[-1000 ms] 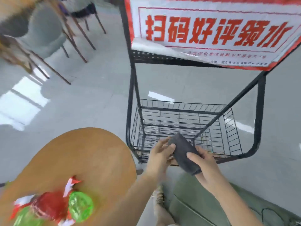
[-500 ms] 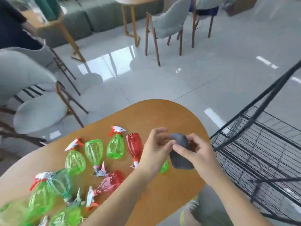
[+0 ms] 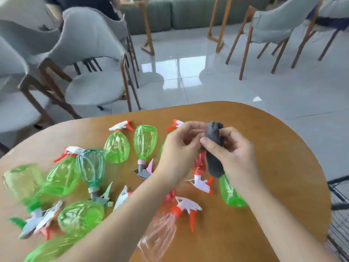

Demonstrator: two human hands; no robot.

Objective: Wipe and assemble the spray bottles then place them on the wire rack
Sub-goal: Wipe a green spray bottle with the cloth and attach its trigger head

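Note:
Both hands hold a dark grey cloth [image 3: 214, 148] above the round wooden table [image 3: 264, 148]. My right hand [image 3: 234, 154] pinches the cloth's upper part, and my left hand [image 3: 179, 148] grips it from the left side. Several spray bottles lie scattered on the table: green ones [image 3: 145, 141] [image 3: 117, 146] [image 3: 231, 193], a red one [image 3: 200, 163] partly hidden under my hands, and a clear pinkish one [image 3: 160, 233] with a red-and-white trigger head [image 3: 186, 205]. A corner of the black wire rack [image 3: 340, 220] shows at the right edge.
Grey upholstered chairs [image 3: 94, 72] with wooden legs stand beyond the table on the left, more chairs [image 3: 273, 25] at the back right. A green sofa [image 3: 188, 12] lines the far wall. The floor is glossy pale tile.
The view swung left from the wire rack to the table. Both hands carried the grey cloth from over the rack to above the bottles, and the cloth now hangs bunched and upright.

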